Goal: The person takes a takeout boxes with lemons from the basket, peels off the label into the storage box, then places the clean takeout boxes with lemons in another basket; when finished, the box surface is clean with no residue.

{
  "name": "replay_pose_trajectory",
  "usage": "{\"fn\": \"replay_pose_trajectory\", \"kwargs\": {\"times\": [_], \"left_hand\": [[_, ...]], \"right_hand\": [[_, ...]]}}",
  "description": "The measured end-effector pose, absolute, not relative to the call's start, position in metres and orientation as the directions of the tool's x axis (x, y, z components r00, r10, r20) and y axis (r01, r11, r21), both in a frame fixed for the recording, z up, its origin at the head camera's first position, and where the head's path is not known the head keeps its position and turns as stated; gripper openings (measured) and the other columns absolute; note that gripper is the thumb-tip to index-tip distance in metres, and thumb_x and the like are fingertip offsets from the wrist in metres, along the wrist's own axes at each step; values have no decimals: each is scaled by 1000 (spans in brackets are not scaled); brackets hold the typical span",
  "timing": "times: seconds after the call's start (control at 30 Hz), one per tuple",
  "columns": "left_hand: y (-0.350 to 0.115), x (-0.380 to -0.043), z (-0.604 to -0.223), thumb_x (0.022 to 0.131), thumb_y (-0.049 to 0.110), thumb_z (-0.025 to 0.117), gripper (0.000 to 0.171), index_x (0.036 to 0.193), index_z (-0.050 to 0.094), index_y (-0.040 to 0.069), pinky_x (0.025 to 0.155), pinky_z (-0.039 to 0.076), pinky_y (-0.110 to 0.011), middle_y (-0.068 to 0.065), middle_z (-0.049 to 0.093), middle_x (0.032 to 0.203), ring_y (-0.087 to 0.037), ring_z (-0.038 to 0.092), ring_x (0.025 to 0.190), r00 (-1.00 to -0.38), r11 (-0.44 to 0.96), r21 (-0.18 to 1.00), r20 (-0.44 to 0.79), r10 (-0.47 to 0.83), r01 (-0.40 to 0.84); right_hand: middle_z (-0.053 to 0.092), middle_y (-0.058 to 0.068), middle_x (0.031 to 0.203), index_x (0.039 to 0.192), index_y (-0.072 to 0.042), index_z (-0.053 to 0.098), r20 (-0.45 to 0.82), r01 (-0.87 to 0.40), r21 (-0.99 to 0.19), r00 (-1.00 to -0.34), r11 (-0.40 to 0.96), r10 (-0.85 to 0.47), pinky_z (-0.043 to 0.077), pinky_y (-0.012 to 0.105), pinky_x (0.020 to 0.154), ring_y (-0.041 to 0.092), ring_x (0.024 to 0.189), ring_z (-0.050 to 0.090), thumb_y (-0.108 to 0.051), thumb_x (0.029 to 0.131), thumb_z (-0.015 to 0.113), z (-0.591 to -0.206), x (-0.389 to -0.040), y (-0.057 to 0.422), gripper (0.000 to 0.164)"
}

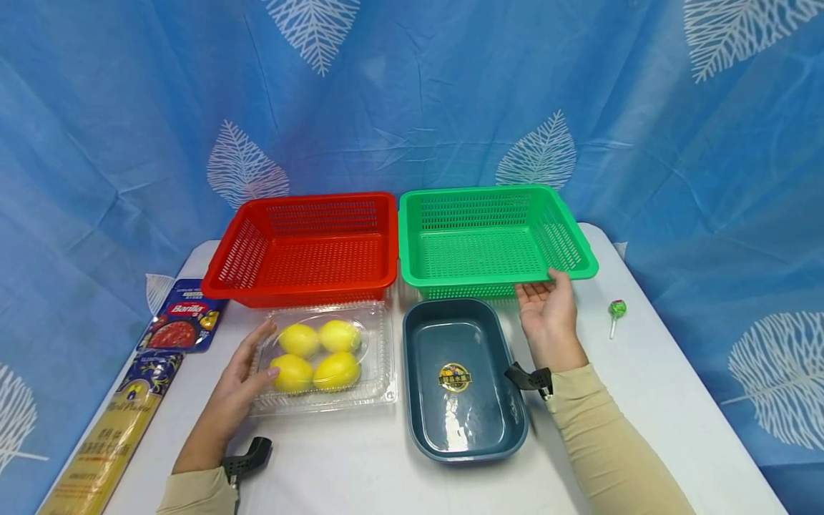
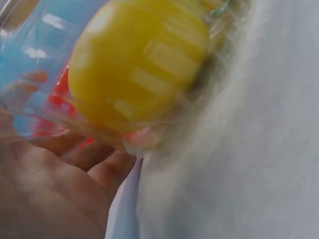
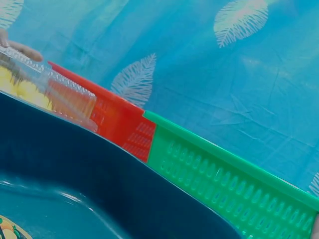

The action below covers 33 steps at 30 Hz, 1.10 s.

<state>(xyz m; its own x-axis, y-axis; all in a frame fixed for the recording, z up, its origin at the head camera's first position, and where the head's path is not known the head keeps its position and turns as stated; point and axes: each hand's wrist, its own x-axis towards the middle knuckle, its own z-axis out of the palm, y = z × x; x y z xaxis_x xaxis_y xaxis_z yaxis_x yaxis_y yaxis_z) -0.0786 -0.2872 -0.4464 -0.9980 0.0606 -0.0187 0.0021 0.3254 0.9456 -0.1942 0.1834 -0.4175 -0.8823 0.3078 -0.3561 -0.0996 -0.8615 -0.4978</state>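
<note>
A clear plastic box (image 1: 376, 343) with several yellow lemons (image 1: 292, 373) inside lies in front of the red basket. My left hand (image 1: 241, 383) holds the box by its left side, thumb over the lid. In the left wrist view, fingers (image 2: 107, 172) reach along the side of the box, close to a lemon (image 2: 137, 64). At the front rim of the green basket (image 1: 476, 279), my right hand (image 1: 547, 322) has its palm turned up. Its thumb laps over the rim and its fingers are under it. The right wrist view shows little of this hand.
A red basket (image 1: 299, 295) stands left of the green one. Between my hands sits a dark blue tray (image 1: 450, 422) with a round sticker. A lollipop (image 1: 616, 309) lies at the right. Along the left edge are a Barilla pouch (image 1: 187, 315) and a long pasta pack (image 1: 112, 436).
</note>
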Motion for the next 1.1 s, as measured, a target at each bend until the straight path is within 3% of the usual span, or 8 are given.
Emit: {"fn": "replay_pose_trajectory", "kwargs": {"times": [0.4,0.53,0.6,0.67,0.73,0.83,1.0,1.1], "left_hand": [[-278,-75,-440,97,7,48,59,149,27,26,107,8,-56,8,17,153,-14,-2,140,-997,43,999,-14,81,-10],[-276,-74,-437,97,4,48,57,148,30,22,109,16,-41,7,20,153,-15,0,140,-998,1,1000,-1,59,-1],[-276,-74,-436,97,2,48,56,147,32,21,103,32,-28,5,22,152,-15,3,140,-999,-23,1000,11,45,10],[-277,-73,-434,96,-1,48,56,147,34,19,82,45,-14,4,23,152,-16,6,140,-999,-50,999,22,28,21],[-278,-73,-433,96,-3,47,56,146,35,18,58,46,-12,3,24,152,-16,8,140,-1000,-80,996,26,13,25],[-279,-72,-432,95,-5,45,55,145,36,16,50,45,-15,2,24,152,-16,11,139,-1000,-119,993,24,-20,27],[-282,-71,-432,94,-5,47,55,145,38,17,78,47,-16,2,25,151,-18,15,139,-996,-173,984,15,-87,30],[-284,-68,-430,94,-3,50,55,144,39,17,86,44,-21,2,24,152,-19,16,138,-994,-205,979,-4,-112,19]], "right_hand": [[29,12,128,127,-6,35,-337,-110,-500,-889,-859,311,41,33,94,24,123,31,-23,97,48,-422,-196,184,36],[29,13,129,126,-5,36,-332,-113,-500,-890,-858,311,41,33,94,24,123,32,-22,98,47,-422,-196,184,35],[30,13,128,126,-5,36,-329,-114,-498,-892,-859,309,42,33,94,24,122,32,-22,98,47,-422,-196,184,35],[30,13,128,126,-5,36,-326,-114,-496,-894,-861,306,42,33,94,24,123,32,-22,98,46,-422,-195,184,35],[30,13,128,126,-5,36,-322,-114,-500,-896,-859,306,42,33,94,24,123,32,-22,98,46,-422,-195,184,34],[31,13,127,127,-5,36,-318,-115,-505,-896,-855,309,42,33,94,24,121,34,-22,98,46,-422,-194,184,34],[33,13,124,127,-6,36,-317,-114,-509,-897,-853,309,41,33,94,23,116,38,-23,98,46,-421,-193,184,35],[33,13,125,127,-6,36,-318,-113,-511,-896,-852,310,42,33,94,24,118,37,-22,98,47,-422,-193,183,36]]}}
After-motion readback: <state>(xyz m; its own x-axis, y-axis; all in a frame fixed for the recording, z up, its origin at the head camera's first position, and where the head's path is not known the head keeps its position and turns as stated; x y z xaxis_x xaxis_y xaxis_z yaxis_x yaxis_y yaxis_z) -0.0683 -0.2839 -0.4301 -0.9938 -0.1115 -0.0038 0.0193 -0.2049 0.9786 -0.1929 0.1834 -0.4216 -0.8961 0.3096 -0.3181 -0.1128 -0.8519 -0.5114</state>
